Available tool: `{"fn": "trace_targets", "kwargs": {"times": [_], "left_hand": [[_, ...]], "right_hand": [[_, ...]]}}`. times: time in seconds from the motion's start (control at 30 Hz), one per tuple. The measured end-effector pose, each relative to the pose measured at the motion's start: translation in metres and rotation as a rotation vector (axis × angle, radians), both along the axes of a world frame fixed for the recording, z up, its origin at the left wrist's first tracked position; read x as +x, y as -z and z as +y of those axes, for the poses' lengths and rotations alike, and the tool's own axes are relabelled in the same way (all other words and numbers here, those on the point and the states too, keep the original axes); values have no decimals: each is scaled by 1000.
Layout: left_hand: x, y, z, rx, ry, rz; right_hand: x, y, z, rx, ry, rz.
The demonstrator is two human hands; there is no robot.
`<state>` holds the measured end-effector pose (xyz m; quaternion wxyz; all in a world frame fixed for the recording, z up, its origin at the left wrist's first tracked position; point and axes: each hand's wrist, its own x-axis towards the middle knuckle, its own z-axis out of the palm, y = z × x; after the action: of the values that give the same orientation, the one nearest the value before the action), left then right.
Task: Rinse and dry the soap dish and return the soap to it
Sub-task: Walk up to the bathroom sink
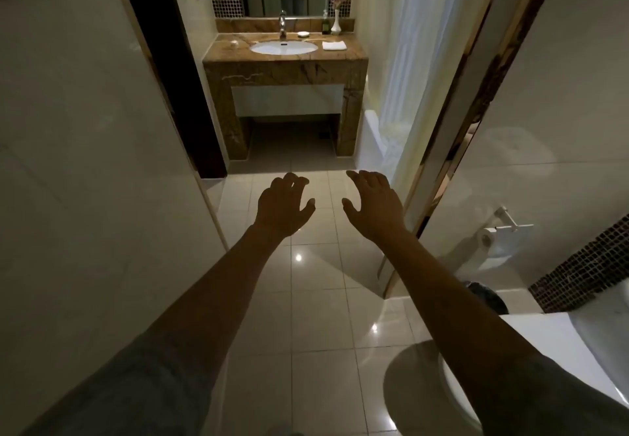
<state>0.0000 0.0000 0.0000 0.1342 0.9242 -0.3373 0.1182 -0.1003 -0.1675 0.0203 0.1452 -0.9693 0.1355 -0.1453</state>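
A small white soap dish [303, 34] sits far ahead on the brown marble vanity [286, 68], just right of the chrome tap [282, 25] and behind the white oval basin [284, 48]. Whether soap lies in it is too small to tell. A folded white cloth [334, 46] rests on the counter's right side. My left hand [283, 207] and my right hand [372, 202] are stretched out side by side over the tiled floor, palms down, fingers spread, both holding nothing and well short of the vanity.
A white toilet [452, 388] stands at the lower right, with a paper roll holder [500, 234] on the wall above it. A shower curtain [401, 71] and tub edge lie right of the vanity. A vase [336, 22] and a dark bottle [326, 25] stand by the mirror. Walls close in on both sides.
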Motion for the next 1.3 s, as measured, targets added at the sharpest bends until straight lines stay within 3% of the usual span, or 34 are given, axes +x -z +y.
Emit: {"fn": "trace_targets", "kwargs": {"times": [0.27, 0.73, 1.3], "left_hand": [[70, -15, -30, -66, 4, -9], [250, -6, -68, -136, 105, 22], [438, -5, -148, -176, 70, -1]], "right_hand": [[65, -5, -22, -31, -10, -109], [242, -1, -58, -27, 30, -104], [430, 7, -143, -1, 30, -168]]}}
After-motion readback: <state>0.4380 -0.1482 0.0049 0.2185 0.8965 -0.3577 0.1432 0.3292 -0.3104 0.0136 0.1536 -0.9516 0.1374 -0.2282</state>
